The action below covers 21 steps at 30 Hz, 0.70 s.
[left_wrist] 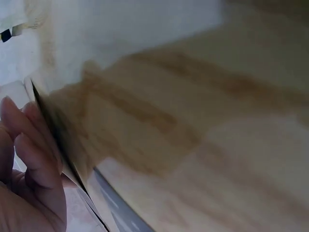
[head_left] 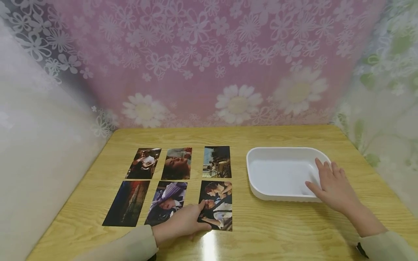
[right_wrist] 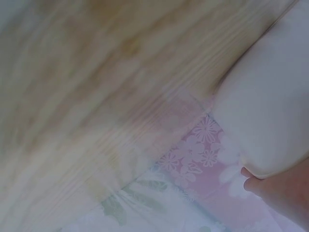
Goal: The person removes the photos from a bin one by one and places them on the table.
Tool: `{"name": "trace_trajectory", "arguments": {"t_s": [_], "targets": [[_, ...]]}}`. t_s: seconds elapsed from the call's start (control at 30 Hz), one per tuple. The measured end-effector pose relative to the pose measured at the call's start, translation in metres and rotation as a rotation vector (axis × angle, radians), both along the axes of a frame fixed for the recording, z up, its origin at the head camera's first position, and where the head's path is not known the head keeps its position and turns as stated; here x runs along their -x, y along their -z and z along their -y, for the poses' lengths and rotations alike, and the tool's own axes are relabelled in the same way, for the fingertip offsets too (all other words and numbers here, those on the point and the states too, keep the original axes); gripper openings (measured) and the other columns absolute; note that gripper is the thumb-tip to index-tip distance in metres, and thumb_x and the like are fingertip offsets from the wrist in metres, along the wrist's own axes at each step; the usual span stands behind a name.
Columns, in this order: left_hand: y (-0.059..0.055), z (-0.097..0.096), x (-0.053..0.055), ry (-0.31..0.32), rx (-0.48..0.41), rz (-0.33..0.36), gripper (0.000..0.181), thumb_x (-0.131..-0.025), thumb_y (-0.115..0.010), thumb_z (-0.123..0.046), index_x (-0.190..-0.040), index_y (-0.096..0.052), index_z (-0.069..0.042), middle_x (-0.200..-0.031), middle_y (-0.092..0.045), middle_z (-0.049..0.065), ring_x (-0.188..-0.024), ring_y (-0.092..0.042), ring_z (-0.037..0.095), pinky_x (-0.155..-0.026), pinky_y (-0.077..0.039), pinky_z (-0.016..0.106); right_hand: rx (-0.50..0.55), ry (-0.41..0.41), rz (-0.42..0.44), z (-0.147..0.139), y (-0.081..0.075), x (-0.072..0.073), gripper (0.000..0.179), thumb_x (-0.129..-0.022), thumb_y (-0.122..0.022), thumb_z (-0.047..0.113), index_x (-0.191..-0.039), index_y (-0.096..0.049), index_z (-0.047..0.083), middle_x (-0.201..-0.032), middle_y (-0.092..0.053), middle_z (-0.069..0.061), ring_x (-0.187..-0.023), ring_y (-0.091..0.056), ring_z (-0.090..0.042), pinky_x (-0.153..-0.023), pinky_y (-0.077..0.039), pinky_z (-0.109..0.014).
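Note:
A glossy photo card (head_left: pixel 225 195) showing several people lies at the front right of a group of picture cards. My left hand (head_left: pixel 183 221) holds it at its lower left, with a fingertip on its left edge and the thumb by its bottom edge. In the left wrist view, bent fingers (left_wrist: pixel 38 164) lie along the thin dark edge of a card. At the right stands a white shallow tray (head_left: pixel 281 195). My right hand (head_left: pixel 336 190) rests over its right rim, fingers spread and fairly straight, thumb reaching inside. The right wrist view shows fingertips (right_wrist: pixel 251 185) at the tray's edge.
Other cards lie in two rows: a dancing couple (head_left: pixel 143 163), a reclining face (head_left: pixel 177 163), an outdoor scene (head_left: pixel 217 162), a lit tower (head_left: pixel 126 203) and a purple-hatted figure (head_left: pixel 168 199). Flowered cloth (head_left: pixel 196 72) bounds the wooden table (head_left: pixel 261 224) behind and at both sides.

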<state>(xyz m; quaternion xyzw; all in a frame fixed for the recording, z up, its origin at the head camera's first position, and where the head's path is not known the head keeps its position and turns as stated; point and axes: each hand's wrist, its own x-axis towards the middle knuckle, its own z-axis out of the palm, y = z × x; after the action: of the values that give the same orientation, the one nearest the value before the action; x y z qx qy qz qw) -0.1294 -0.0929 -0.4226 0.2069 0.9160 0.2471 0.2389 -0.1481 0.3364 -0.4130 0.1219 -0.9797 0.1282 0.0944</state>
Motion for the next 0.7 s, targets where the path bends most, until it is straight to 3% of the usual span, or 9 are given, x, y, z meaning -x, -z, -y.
{"name": "trace_trajectory", "arguments": {"t_s": [0.2, 0.53, 0.7], "targets": [[0.002, 0.001, -0.002, -0.004, 0.038, -0.02, 0.081, -0.076, -0.065, -0.042, -0.138, -0.03, -0.003, -0.04, -0.047, -0.002, -0.03, -0.041, 0.01, -0.038, -0.034, 0.024, 0.006, -0.005, -0.008, 0.002, 0.001, 0.001, 0.08, -0.09, -0.046, 0.038, -0.14, 0.0, -0.004, -0.125, -0.017, -0.047, -0.122, 0.005, -0.052, -0.096, 0.009, -0.055], [0.002, 0.006, -0.007, -0.029, 0.0, 0.004, 0.074, -0.076, -0.067, -0.039, -0.132, -0.034, -0.004, -0.053, -0.05, -0.002, -0.031, -0.043, 0.009, -0.038, -0.037, 0.025, 0.016, -0.009, 0.023, 0.006, 0.004, 0.002, 0.08, -0.09, -0.046, 0.039, -0.14, -0.002, -0.005, -0.127, -0.016, -0.046, -0.122, 0.005, -0.052, -0.096, 0.008, -0.056], [-0.011, 0.01, 0.0, -0.037, -0.066, 0.022, 0.076, -0.079, -0.063, -0.042, -0.137, -0.029, -0.006, -0.048, -0.051, 0.0, -0.032, -0.046, 0.014, -0.034, -0.035, 0.027, 0.029, -0.02, 0.034, 0.004, 0.002, 0.004, 0.074, -0.091, -0.044, 0.038, -0.139, -0.008, -0.006, -0.129, -0.012, -0.045, -0.123, 0.006, -0.052, -0.095, 0.009, -0.058]]}}
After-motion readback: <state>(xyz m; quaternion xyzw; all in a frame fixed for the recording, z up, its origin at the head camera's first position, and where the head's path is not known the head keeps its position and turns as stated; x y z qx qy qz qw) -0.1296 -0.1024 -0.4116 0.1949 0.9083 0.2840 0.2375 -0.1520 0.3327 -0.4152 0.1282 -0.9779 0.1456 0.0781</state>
